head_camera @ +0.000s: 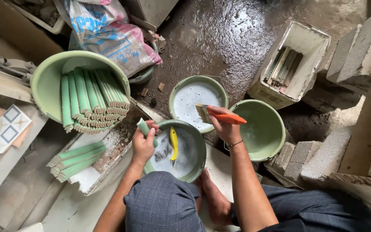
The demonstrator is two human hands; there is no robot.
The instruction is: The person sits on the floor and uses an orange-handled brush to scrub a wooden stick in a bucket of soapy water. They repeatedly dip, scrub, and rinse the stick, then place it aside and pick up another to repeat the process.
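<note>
Head camera shows us our left hand [143,144] wrapped tight round a green tile stick [147,132] over the near soapy bowl [197,141]. Our right hand [224,124] grips an orange-handled brush [220,115] over the far bowl of white water [196,102]. More green sticks fill the left bucket [50,81].

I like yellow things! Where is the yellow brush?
In the head view, the yellow brush lies in the soapy green bowl near the middle, between the person's two hands.
</note>
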